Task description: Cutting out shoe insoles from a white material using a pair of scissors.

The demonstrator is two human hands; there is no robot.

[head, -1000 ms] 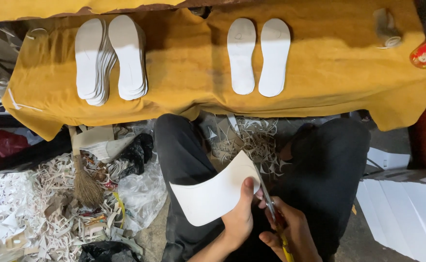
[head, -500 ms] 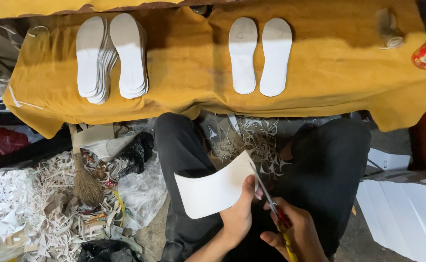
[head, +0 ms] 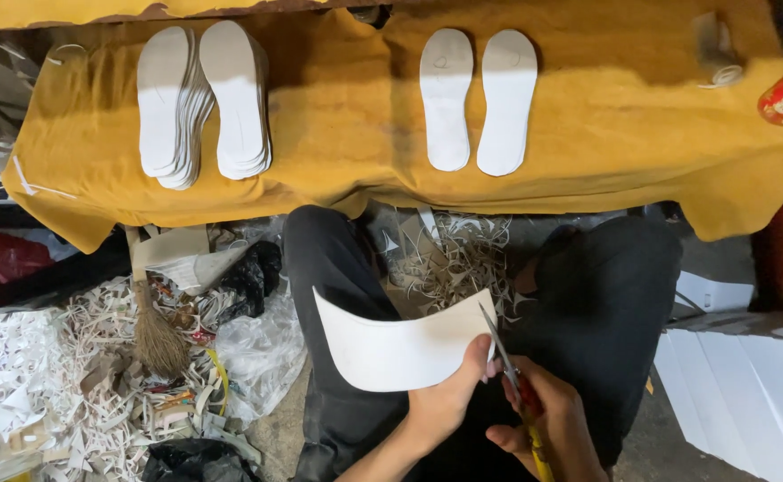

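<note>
Change since earlier frame: both hands and the white sheet sit a little further right than half a second ago; the sheet has swung slightly, and the scissor blades now meet its right edge.
Left hand [head: 449, 402]: fingers clamped on the lower right corner of the white sheet [head: 400, 344], thumb on top.
White sheet: curved, blank and stiff-looking, held over the person's lap between the knees in dark trousers [head: 338, 295].
Right hand [head: 547, 428]: fingers closed around the handles of the scissors [head: 507, 366], just beside the left hand.
Scissors: blades point up and away from the person, tips touching the sheet's right edge; handles look red and yellow.
Table: covered by a mustard-yellow cloth [head: 356, 116], beyond the knees.
On the cloth, left: two stacks of white insoles [head: 199, 103], side by side.
On the cloth, centre: a single pair of white insoles [head: 476, 98], well apart from the stacks.
Floor, left: white paper trimmings [head: 25, 357], a small broom [head: 155, 335] and clear plastic.
Floor, right: stacked white sheets [head: 748, 375].
</note>
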